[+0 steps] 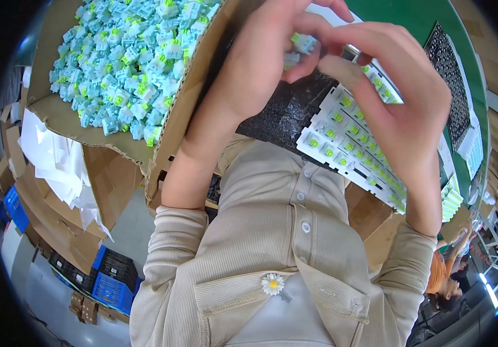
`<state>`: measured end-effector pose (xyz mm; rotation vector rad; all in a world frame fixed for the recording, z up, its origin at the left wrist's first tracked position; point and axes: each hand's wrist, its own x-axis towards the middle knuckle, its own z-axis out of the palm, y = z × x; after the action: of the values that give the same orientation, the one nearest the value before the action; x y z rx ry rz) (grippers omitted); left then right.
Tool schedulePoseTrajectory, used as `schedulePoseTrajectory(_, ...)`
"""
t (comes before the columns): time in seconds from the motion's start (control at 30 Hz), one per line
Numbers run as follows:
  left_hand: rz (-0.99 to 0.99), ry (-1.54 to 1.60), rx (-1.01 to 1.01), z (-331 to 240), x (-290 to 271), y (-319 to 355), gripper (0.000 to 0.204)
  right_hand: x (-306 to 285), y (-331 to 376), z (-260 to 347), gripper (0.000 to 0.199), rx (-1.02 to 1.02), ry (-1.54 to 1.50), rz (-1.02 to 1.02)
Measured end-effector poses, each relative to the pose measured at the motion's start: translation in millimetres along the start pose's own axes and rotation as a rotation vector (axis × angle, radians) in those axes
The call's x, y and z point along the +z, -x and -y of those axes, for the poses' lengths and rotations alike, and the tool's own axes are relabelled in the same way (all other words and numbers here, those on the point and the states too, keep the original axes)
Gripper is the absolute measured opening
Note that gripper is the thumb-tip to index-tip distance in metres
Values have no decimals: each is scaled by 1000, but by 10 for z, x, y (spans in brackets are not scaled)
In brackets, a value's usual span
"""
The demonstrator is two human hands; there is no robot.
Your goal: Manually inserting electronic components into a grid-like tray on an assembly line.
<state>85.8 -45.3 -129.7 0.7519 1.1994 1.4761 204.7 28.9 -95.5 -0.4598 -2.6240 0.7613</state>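
Note:
My left hand (266, 55) is curled, with a couple of light-blue and green keyboard switches (305, 43) held in its bent fingers. Close against those fingers is my right hand (402, 95). Its thumb and fingers are bent toward one another; whatever lies between their tips is hidden. Below the hands, a white keyboard plate (308, 140) lies at an angle, with several green-stemmed switches seated in rows. My right hand and wrist cover part of that plate. A dark, shiny surface (283, 113) shows beneath it.
An open cardboard box (174, 110) heaped with loose keyboard switches (124, 63) stands at the left. A black perforated board (448, 75) lies on the green tabletop (376, 10) at the right. Blue crates (112, 289) sit on the floor at lower left. Another person (443, 274) appears at far right.

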Motion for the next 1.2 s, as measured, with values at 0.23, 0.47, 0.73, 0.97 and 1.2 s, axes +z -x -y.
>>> schedulePoseTrajectory(0.23,-33,88,-97,73,-90,-55,51,128,-142,-82,27,153,-47,118)
schedulePoseTrajectory(0.47,-71,96,-106,0,34,-37,56,-52,0,-129,26,157,-249,129)
schedulePoseTrajectory(0.73,27,98,-229,-76,62,-35,63,-251,259,-244,34,594,-1112,135)
schedulePoseTrajectory(0.97,80,134,-250,-6,44,-65,64,-289,436,-314,35,703,-1148,-13)
schedulePoseTrajectory(1.2,64,114,-283,-15,43,-99,65,-291,457,-330,31,722,-1006,-62)
